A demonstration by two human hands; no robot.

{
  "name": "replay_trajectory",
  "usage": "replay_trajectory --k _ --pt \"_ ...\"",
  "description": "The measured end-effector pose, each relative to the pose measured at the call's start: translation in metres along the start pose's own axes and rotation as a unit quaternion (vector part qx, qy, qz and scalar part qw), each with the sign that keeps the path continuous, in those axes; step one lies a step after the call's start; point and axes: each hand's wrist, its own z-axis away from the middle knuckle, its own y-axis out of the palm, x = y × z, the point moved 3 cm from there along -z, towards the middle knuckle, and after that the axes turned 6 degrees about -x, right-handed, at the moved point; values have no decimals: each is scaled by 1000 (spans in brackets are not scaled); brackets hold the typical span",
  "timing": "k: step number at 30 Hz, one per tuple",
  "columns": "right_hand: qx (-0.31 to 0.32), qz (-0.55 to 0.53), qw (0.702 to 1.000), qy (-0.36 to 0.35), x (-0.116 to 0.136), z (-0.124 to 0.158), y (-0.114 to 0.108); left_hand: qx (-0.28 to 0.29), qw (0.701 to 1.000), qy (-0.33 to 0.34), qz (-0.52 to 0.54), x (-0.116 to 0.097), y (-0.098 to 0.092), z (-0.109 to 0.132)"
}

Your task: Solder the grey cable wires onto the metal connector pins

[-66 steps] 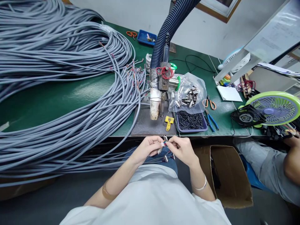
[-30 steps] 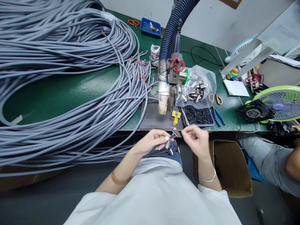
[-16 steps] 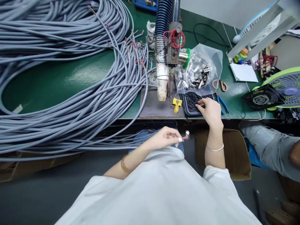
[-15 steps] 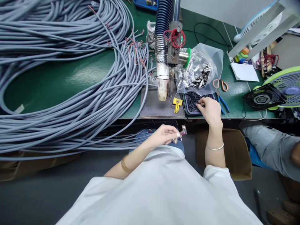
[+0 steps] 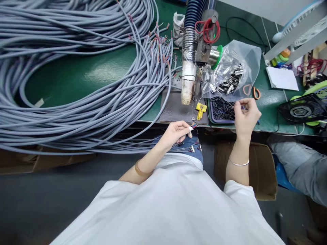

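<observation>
My left hand [image 5: 176,135] is closed, pinching a cable end just below a small metal-faced connector [image 5: 195,123] with coloured wires. It hovers over my lap, close to the bench edge. Several other wired connectors [image 5: 192,149] lie on my lap with their grey cables trailing left. My right hand [image 5: 246,117] is raised at the right side of a purple tray [image 5: 217,121] full of short black tubes [image 5: 221,108]. Its thumb and fingertips are pressed together; what they pinch, if anything, is too small to make out.
Grey cables [image 5: 102,102] cover the bench's left side. A duct hose [image 5: 189,78] and metal soldering fixture [image 5: 204,51] stand mid-bench, near a yellow clip [image 5: 201,110]. Behind the tray sits a plastic bag [image 5: 251,61] of metal connectors. A black fan [image 5: 301,110] and another person's leg [image 5: 296,160] are right.
My right hand has lifted out of the tray and moved right. My left hand has risen slightly towards the bench edge with the connector. The view has shifted.
</observation>
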Motion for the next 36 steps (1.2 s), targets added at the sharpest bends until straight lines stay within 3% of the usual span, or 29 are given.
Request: replay_trajectory --k 2,5,7,12,20,23,26,28,31,33,36 --pt "30 -87 995 36 12 14 -4 -23 999 32 -27 -3 1 0" --pt "190 -177 963 76 37 46 1 -65 989 100 -88 -8 2 1" --pt "235 -194 950 66 53 66 6 -80 977 140 -139 -11 4 3" --pt "238 -174 955 28 67 83 19 -85 946 199 -243 -12 6 6" --pt "272 -131 953 -32 67 83 22 -85 921 226 -305 -15 8 7" --pt "290 -78 951 -73 68 90 29 -70 929 217 -293 -14 9 8" --pt "278 -36 955 -93 71 95 34 -36 962 163 -216 -13 9 8" --pt "244 -56 965 -74 72 93 31 -13 983 119 -137 -14 9 9" --pt "192 -117 974 16 67 86 24 31 994 93 -47 -19 9 11" --pt "220 -162 959 79 62 84 24 53 994 93 -21 -23 9 12" --pt "305 -258 905 144 58 86 32 48 994 101 -16 -25 7 12"
